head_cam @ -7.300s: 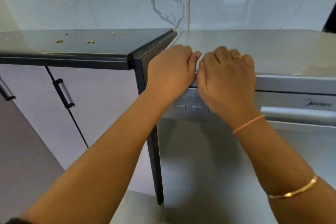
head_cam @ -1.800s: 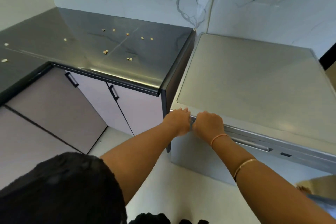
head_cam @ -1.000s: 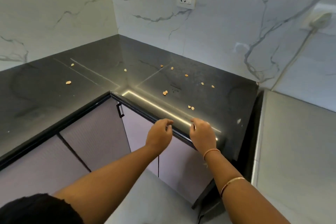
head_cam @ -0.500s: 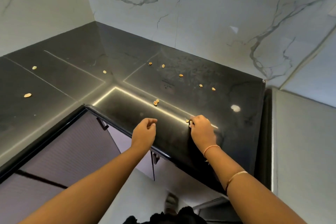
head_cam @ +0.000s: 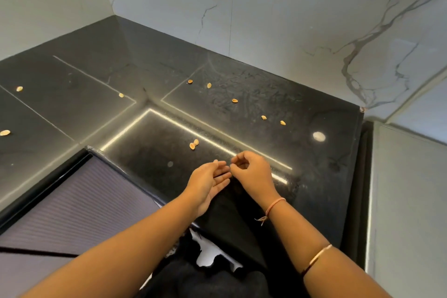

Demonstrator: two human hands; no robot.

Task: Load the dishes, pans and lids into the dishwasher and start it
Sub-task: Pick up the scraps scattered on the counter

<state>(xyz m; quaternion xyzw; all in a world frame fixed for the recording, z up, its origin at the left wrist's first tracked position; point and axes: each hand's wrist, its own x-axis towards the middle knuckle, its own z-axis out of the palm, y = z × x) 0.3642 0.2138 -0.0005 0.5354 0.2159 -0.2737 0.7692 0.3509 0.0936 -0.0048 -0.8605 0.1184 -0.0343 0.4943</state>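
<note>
Head view: Two bare arms reach out over a shiny black counter (head_cam: 302, 152). The left hand (head_cam: 209, 182) is turned palm up, with its fingers loose and a bit cupped, and it holds nothing. The right hand (head_cam: 251, 174) is just beside it, almost touching. Its fingers (head_cam: 238, 161) are curled in and the thumb meets the first finger. I cannot tell if something tiny is pinched there. A pink thread band (head_cam: 275, 204) is on the right wrist and a thin bangle (head_cam: 319, 253) is farther up that arm.

Both hands are over the front edge of the counter. The counter bends round a corner, and a purple cupboard door (head_cam: 72, 201) sits under its edge on the left. Little tan seeds are spread on the black top, and a pair of seeds (head_cam: 194, 144) lies near the hands. There is bare black top between the hands and the counter's right edge.

Past that right edge is a dark gap, then the flat grey top of the dishwasher (head_cam: 406, 201). A white marble wall (head_cam: 290, 19) with grey lines stands behind.
</note>
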